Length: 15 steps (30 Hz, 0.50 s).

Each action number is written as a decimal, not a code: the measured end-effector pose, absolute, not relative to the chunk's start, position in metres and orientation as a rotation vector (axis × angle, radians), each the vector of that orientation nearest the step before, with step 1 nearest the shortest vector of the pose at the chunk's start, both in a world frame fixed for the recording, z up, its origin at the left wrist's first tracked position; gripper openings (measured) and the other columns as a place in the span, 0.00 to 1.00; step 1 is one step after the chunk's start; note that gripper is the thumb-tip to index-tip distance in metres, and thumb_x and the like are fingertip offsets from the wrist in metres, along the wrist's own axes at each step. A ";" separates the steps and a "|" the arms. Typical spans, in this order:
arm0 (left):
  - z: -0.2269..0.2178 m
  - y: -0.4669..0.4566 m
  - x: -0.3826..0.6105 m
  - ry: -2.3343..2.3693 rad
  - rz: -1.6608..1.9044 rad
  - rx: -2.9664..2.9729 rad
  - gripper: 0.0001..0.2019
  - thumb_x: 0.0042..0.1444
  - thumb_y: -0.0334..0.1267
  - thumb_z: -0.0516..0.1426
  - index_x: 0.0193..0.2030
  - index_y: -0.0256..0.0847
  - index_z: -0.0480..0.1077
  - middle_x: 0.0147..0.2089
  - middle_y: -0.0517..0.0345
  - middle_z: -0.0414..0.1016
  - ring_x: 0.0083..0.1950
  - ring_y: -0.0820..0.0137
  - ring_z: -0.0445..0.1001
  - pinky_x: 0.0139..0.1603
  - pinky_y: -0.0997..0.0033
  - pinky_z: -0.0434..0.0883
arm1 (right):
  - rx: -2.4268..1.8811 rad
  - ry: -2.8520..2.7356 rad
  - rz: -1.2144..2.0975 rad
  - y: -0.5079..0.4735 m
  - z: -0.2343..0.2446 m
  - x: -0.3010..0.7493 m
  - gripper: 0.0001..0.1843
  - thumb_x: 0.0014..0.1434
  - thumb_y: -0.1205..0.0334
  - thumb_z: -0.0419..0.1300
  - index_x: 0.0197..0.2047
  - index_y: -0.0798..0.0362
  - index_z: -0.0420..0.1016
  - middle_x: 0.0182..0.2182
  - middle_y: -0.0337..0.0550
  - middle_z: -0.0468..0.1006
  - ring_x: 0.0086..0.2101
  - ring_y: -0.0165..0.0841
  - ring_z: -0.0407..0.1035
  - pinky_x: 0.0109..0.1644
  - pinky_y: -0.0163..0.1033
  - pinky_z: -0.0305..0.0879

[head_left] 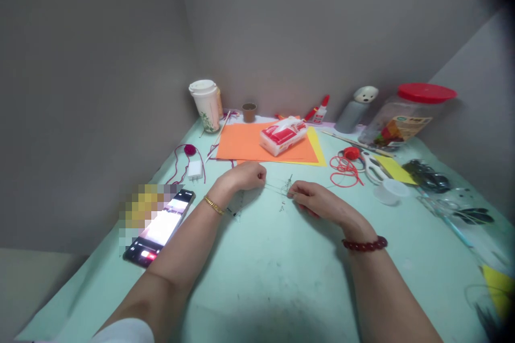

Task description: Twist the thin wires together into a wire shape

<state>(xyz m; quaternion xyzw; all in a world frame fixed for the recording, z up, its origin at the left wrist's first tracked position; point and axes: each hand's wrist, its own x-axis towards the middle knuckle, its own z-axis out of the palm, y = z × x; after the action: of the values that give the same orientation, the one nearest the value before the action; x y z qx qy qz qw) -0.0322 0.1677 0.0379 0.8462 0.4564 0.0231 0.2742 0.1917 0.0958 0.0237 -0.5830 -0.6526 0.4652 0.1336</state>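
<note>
A thin pale strand (276, 189), either thread or fine wire, stretches between my two hands above the table. My left hand (250, 176) is closed on its left end, knuckles up. The fingertips of my right hand (309, 196) pinch the strand at the other side, beside a small wispy green piece (288, 185). Whether that piece is tied to the strand, I cannot tell. Something small and red shows under my right fingers. Dark little bits lie on the table near my left wrist.
Behind my hands, a tissue pack (283, 136) rests on orange paper (237, 142). At left are a lit phone (167, 225), a white charger (195, 170) and a paper cup (206, 107). Right: red cord (346, 171), scissors (374, 168), a plastic cup (391, 192), a red-lidded jar (396, 123).
</note>
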 end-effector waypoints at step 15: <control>0.048 0.149 -0.018 1.294 0.099 2.361 0.18 0.49 0.39 0.55 0.48 0.45 0.69 0.47 0.54 0.69 0.48 0.65 0.67 0.42 0.70 0.63 | -1.695 -1.922 1.164 0.097 0.026 0.190 0.09 0.53 0.58 0.53 0.27 0.54 0.66 0.21 0.34 0.61 0.22 0.26 0.54 0.25 0.32 0.48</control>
<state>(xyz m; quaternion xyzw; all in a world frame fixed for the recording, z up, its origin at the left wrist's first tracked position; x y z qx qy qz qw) -0.0181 0.1487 0.0478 0.8544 0.4684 0.0357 0.2220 0.1904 0.0973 0.0262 -0.5942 -0.6737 0.4081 0.1628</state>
